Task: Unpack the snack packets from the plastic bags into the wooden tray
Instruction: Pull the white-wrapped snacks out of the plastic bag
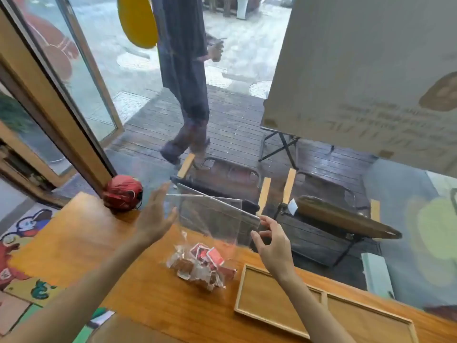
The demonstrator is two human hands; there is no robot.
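Observation:
A clear plastic bag stands upright on the wooden counter, its bottom filled with several red and brown snack packets. My right hand pinches the bag's top right corner. My left hand is at the bag's left edge with its fingers spread; whether it touches the plastic is unclear. The wooden tray lies to the right of the bag, with two compartments that hold nothing.
A red ball-like object rests at the counter's far left edge by the window frame. Behind the glass are folding chairs, a small table and a person walking. A large sign board leans at the upper right.

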